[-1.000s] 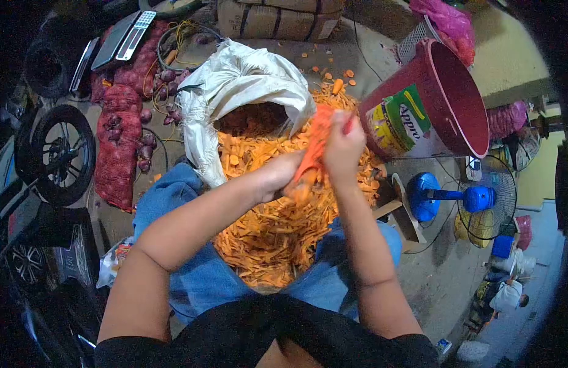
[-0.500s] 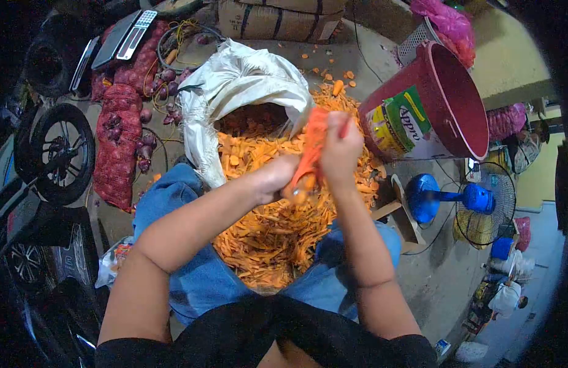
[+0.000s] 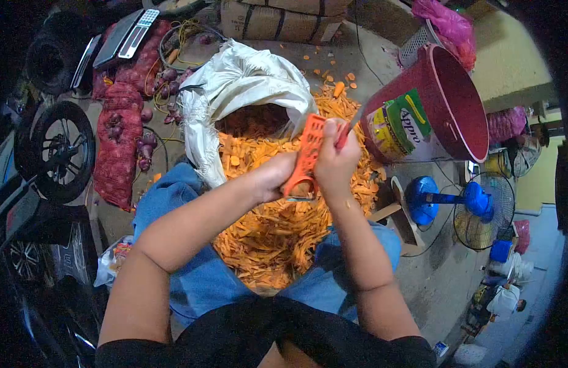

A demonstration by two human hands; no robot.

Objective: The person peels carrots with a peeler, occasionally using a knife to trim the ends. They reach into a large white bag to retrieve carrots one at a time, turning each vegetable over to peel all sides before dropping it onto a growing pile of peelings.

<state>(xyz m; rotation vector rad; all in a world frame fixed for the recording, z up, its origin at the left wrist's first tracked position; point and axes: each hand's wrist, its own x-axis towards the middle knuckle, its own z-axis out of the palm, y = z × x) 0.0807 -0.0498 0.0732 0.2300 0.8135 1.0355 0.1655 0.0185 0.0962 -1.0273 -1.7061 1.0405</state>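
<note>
An orange slotted Y-shaped peeler (image 3: 308,150) slants between my hands, its forked blade end low. My right hand (image 3: 338,156) is closed, with its thumb against the peeler's handle. The same fist also holds a knife with a red handle (image 3: 342,136); its blade points up and right. My left hand (image 3: 276,175) is closed just behind the peeler's left edge, and its fingertips and whatever they hold are hidden. Below both hands spreads a heap of carrot peelings (image 3: 271,236). A white woven sack (image 3: 253,76) lies open behind it, with carrot slices and peelings at its mouth.
A large maroon bucket (image 3: 397,98) leans at the right, near a blue fan (image 3: 477,202). Red net bags of onions (image 3: 118,147) and a scale (image 3: 125,38) lie left, beside a motorcycle wheel (image 3: 60,153). A bound carton (image 3: 284,23) stands behind; another person (image 3: 505,300) is far right.
The peeler, smeared by motion before, now shows sharply and has turned its slotted face to me. My right hand has shifted slightly down, and the knife blade now shows.
</note>
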